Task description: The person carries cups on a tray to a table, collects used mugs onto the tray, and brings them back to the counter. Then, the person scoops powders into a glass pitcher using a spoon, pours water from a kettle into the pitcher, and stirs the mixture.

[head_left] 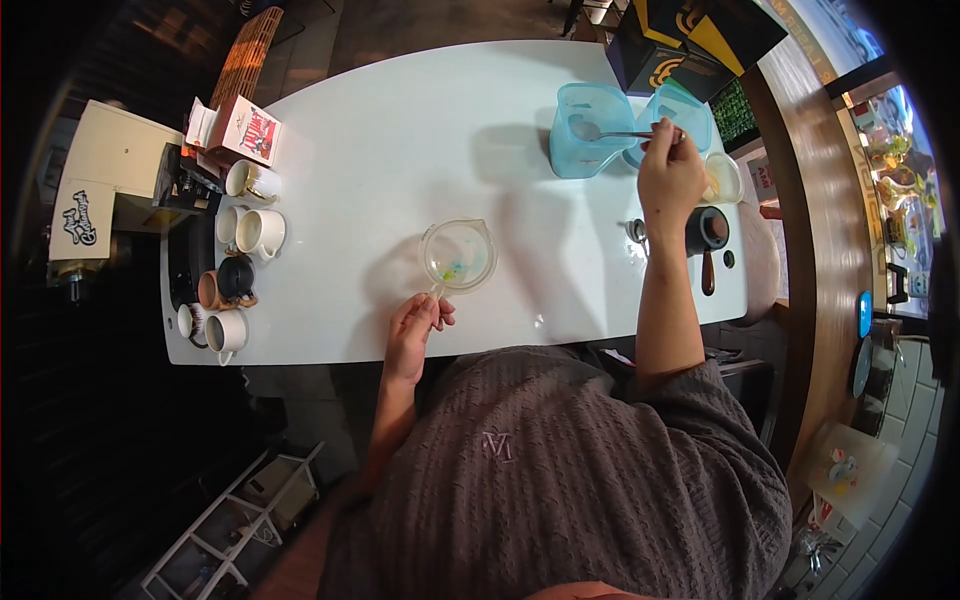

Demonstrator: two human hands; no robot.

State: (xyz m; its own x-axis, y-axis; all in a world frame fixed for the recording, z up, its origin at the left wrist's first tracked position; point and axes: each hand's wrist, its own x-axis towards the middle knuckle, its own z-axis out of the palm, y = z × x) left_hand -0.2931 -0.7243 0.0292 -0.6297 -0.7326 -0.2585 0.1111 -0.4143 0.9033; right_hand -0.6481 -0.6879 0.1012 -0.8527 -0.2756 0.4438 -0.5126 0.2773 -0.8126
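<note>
Near the middle of the white table [370, 170] stands a clear measuring jug [458, 256] with small green and blue marks showing in it. My left hand [418, 325] is closed on the jug's handle at its near side. My right hand [672, 170] is raised at the right, fingers closed on the end of a metal spoon [612, 134]. The spoon's bowl points left, over a blue translucent container [575, 155]. A second blue container [690, 118] stands right beside it, partly behind my right hand. What the containers hold cannot be made out.
Several cups and mugs [262, 232] line the left edge, with a red and white box [245, 133] behind them. At the right are a pale round container [725, 178], a portafilter [707, 232] and a small metal item [636, 231]. Dark boxes [670, 60] stand at the back right.
</note>
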